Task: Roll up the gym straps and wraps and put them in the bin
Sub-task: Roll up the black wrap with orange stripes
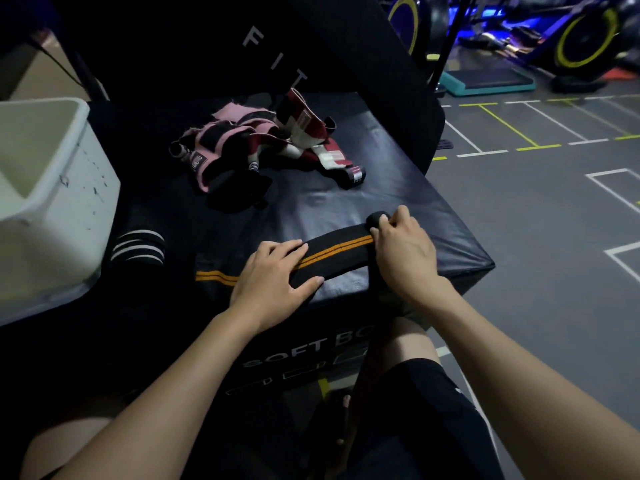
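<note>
- A dim gym floor of grey matting marked with white and yellow lines fills the right of the frame, with exercise bikes with yellow-rimmed wheels under blue light at the upper right and a teal aerobic step platform in front of them.
- At centre, a large black padded vinyl box lettered "SOFT BO…" on its near face serves as the work surface.
- A long black elastic wrap with two orange stripes down its middle lies flat along the near edge of the box, running from centre-left toward the right of the frame.
- The left hand is spread flat, palm down, pressing on the wrap at mid-length; its fingers lie across the orange stripes.
- The right hand is curled over the wrap's far end, fingers closed around a small tight roll of black fabric that shows just above the knuckles.
- Above centre, a loose heap of pink-and-black and maroon-and-white wrist wraps lies tangled on the box top, well apart from the hands.
- A rolled black wrap with white stripes sits at centre-left, just beside the bin.
- A white rectangular plastic bin stands open at the left edge of the frame; what it holds cannot be told.
- The person's bare forearms and black shorts fill the bottom.
</note>
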